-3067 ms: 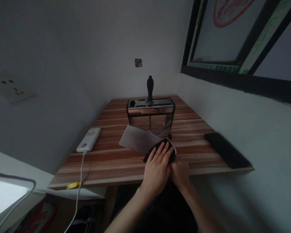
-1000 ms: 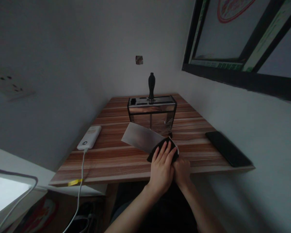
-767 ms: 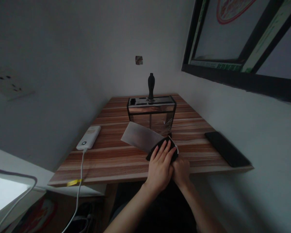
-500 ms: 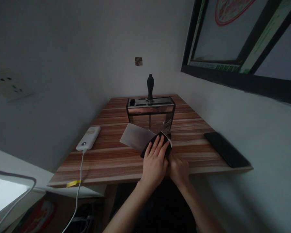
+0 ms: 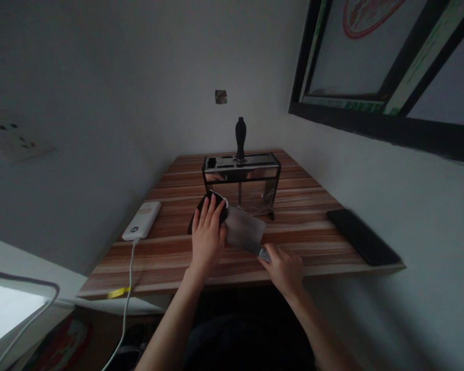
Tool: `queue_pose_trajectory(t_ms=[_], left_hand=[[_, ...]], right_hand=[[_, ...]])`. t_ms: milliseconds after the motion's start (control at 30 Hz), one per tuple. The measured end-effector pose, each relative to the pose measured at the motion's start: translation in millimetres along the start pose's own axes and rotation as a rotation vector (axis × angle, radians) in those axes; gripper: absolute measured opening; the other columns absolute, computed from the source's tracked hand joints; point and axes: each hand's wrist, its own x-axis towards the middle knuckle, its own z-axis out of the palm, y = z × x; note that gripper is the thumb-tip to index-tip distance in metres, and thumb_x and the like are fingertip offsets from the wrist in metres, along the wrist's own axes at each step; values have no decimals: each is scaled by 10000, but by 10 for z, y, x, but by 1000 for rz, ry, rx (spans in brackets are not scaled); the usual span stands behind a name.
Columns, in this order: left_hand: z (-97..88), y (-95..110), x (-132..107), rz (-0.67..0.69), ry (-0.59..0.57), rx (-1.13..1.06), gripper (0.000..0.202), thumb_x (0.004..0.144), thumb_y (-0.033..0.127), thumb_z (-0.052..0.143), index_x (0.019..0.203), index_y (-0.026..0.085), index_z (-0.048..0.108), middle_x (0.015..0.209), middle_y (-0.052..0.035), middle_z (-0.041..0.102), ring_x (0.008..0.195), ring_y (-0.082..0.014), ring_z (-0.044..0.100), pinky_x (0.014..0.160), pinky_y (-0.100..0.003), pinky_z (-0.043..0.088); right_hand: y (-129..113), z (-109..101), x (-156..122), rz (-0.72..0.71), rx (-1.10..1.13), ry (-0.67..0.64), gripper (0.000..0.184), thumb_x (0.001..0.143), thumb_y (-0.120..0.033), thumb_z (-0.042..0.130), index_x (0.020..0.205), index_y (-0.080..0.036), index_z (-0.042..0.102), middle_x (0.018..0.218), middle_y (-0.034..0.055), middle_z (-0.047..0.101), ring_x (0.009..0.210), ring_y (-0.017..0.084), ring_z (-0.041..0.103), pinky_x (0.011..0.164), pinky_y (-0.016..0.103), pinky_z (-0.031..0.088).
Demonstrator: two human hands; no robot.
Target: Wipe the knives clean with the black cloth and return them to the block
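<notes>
My right hand (image 5: 285, 268) is closed around the handle of a cleaver (image 5: 244, 230), low over the front of the table. The cleaver's wide grey blade points up and to the left. At the blade's far end, my left hand (image 5: 208, 234) grips a black cloth (image 5: 195, 219) with a white edge, fingers laid over it. That cloth covers the blade's left end. Just behind stands a knife block (image 5: 242, 172) with clear sides and a metal top. One black handle (image 5: 240, 138) sticks up out of it.
A white power bank (image 5: 142, 220) with a white cable (image 5: 128, 288) lies at the left of the wood-grain table (image 5: 170, 206). On the right edge rests a black phone (image 5: 363, 237). Yellow tape (image 5: 118, 292) marks the front edge. Walls close in on both sides.
My left hand has slid the cloth to the left, from near the handle to the blade's far end, uncovering most of the blade. My right hand stays nearly in place on the handle.
</notes>
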Motion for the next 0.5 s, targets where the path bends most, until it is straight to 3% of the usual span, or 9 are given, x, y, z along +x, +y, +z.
queue_pose_trajectory(t_ms=[167, 267, 367, 500], left_hand=[[-20, -102, 50, -13, 18, -8, 511, 905, 116, 384, 1412, 174, 395, 1542, -98, 311, 1448, -226, 200, 1161, -471, 200], [-11, -91, 51, -39, 34, 2, 518, 904, 109, 381, 1420, 161, 379, 1543, -126, 298, 1449, -244, 191, 1163, -523, 153], [6, -24, 25, -57, 40, 19, 539, 909, 117, 390, 1444, 163, 337, 1552, -147, 263, 1451, -267, 172, 1154, -572, 105], [53, 159, -64, 2, -13, 24, 550, 907, 125, 408, 1450, 157, 329, 1549, -136, 277, 1449, -259, 184, 1159, -525, 171]], right_hand=[[-6, 1, 1, -4, -19, 16, 51, 787, -261, 676, 795, -219, 650, 619, -12, 686, 580, 171, 637, 552, 271, 272], [-9, 1, 1, 2, -20, 3, 53, 783, -258, 681, 799, -217, 650, 631, -9, 691, 589, 173, 640, 552, 271, 268], [-8, 5, 2, 7, -11, -9, 52, 781, -251, 685, 805, -219, 651, 633, -8, 694, 594, 172, 641, 547, 271, 258], [-7, 4, 10, 25, 5, -30, 81, 762, -258, 713, 802, -222, 652, 636, -7, 700, 606, 176, 648, 546, 271, 258]])
